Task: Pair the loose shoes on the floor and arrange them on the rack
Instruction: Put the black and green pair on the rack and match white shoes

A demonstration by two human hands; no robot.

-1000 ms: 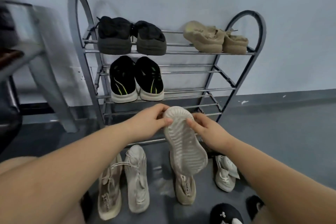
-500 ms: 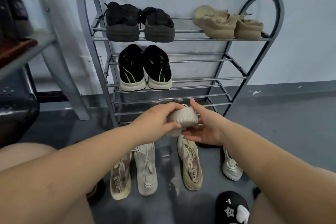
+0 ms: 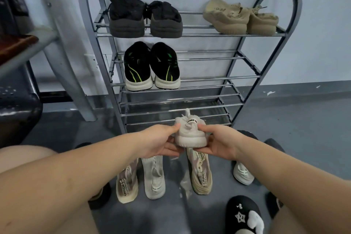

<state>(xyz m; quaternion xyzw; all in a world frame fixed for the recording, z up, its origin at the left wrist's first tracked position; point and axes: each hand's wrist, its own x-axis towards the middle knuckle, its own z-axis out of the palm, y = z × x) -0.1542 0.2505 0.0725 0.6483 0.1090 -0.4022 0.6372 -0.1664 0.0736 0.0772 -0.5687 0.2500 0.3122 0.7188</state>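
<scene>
I hold a pale beige sneaker [image 3: 190, 133] upright, heel toward me, just in front of the lowest bars of the grey metal rack [image 3: 190, 110]. My left hand [image 3: 161, 141] grips its left side and my right hand [image 3: 218, 142] grips its right side, thumbs on top. On the floor below lie a beige sneaker marked CAPRO [image 3: 200, 175], a white knit sneaker [image 3: 153, 176], another beige sneaker [image 3: 127, 184] and a white sneaker [image 3: 243, 175]. The rack holds a black pair [image 3: 145, 19], a tan pair [image 3: 241, 19] and a black-and-green pair [image 3: 152, 66].
A black slipper with a star [image 3: 245, 214] lies at the bottom right, and dark shoes [image 3: 273, 144] sit partly hidden behind my right arm. A grey chair leg [image 3: 66, 62] and a dark seat [image 3: 17, 112] stand left of the rack. The rack's two lower shelves hold nothing.
The sneaker was sole-up and tilted toward me; both hands have turned it upright with the heel facing me and brought it level before the bottom shelf.
</scene>
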